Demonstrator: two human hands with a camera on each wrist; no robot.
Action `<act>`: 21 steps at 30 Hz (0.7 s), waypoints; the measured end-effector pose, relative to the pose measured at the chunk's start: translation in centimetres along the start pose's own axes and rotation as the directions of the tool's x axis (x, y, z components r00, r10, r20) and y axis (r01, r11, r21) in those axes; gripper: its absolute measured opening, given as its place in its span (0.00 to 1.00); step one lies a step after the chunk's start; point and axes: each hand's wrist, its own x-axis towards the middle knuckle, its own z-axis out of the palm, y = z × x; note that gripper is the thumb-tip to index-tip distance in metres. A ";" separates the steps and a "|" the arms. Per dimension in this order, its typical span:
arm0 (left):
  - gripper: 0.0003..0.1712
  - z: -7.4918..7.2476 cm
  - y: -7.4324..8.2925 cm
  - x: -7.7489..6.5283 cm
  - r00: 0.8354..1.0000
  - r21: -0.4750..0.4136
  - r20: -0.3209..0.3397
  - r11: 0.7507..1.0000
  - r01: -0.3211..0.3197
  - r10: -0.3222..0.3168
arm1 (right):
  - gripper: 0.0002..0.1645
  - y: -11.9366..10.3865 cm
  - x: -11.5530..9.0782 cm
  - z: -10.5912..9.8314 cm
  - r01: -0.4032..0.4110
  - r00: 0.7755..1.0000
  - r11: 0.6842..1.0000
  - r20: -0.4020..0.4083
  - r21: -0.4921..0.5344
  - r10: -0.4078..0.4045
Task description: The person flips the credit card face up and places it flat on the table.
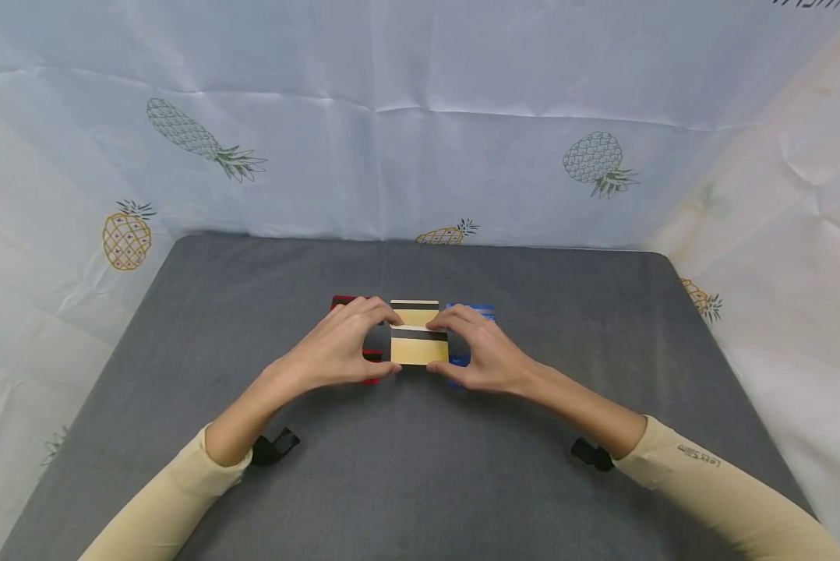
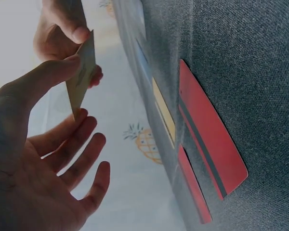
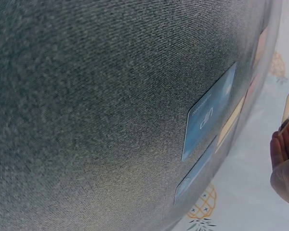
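Above the table, a gold card point(image 1: 420, 352) with a dark stripe is held between both hands. My left hand point(image 1: 341, 344) pinches its left side, thumb point(image 2: 67, 67) on one edge and fingertips on the opposite one. On the right side, my right hand point(image 1: 486, 354) pinches the card the same way. Another gold card point(image 1: 417, 315) lies on the table just beyond it. Two red cards point(image 2: 212, 130) lie beneath and beside the left hand, partly hidden by it in the head view. By the right hand lie two blue cards point(image 3: 210, 113), the nearer lettered VIP.
A dark grey cloth covers the table point(image 1: 420, 467). White curtain point(image 1: 406, 156) printed with pineapples hangs behind and at both sides. Black straps point(image 1: 276, 447) show at both wrists, beside the cream sleeves point(image 1: 171, 499).
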 end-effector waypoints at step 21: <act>0.30 -0.4 0.4 0.1 0.999 -0.105 -0.037 0.994 0.001 -0.005 | 0.35 -0.2 0.3 0.1 0.054 0.998 0.998 -0.032 0.032 -0.053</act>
